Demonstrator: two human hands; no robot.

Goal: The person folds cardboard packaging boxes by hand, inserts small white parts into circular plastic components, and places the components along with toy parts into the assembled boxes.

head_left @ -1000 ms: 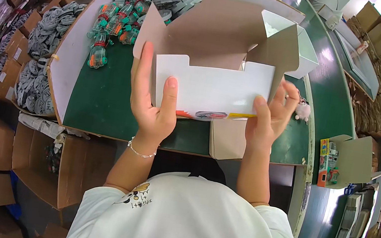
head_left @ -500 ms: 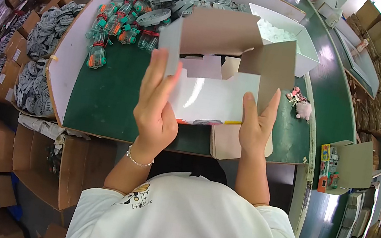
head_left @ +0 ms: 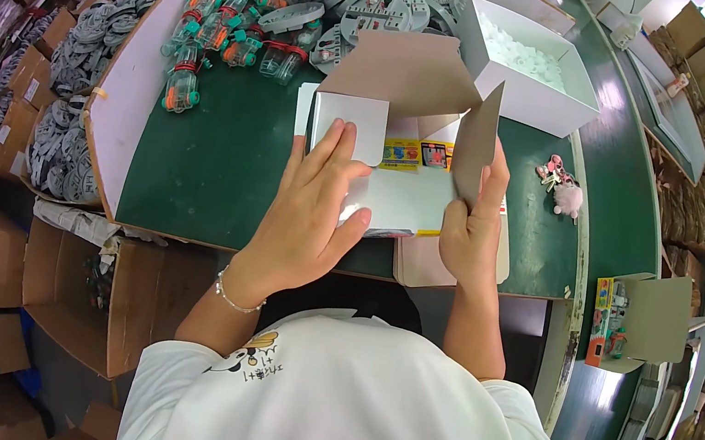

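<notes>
A small printed carton (head_left: pixel 397 201) stands on the green table in front of me, its brown-lined back flap raised and yellow print showing inside. My left hand (head_left: pixel 301 221) lies with fingers stretched over the white left flap (head_left: pixel 350 122), which is folded inward. At the other side, my right hand (head_left: pixel 473 236) grips the carton, thumb in front and fingers behind the upright right flap (head_left: pixel 479 143). Under the carton's right end are flat tan cardboard pieces (head_left: pixel 433 266), partly covered.
Grey round parts (head_left: pixel 377 14) are heaped at the back, with clear jars (head_left: pixel 216 29) of green and orange pieces at left. A white box (head_left: pixel 535 106) of small white pieces sits back right, near a pink fluffy keychain (head_left: pixel 567 198). Another open carton (head_left: pixel 624 321) is at right.
The carton has come down and tilted back onto the table. My left hand has moved from its side onto the left flap, now folded in. The right hand has shifted up the right flap.
</notes>
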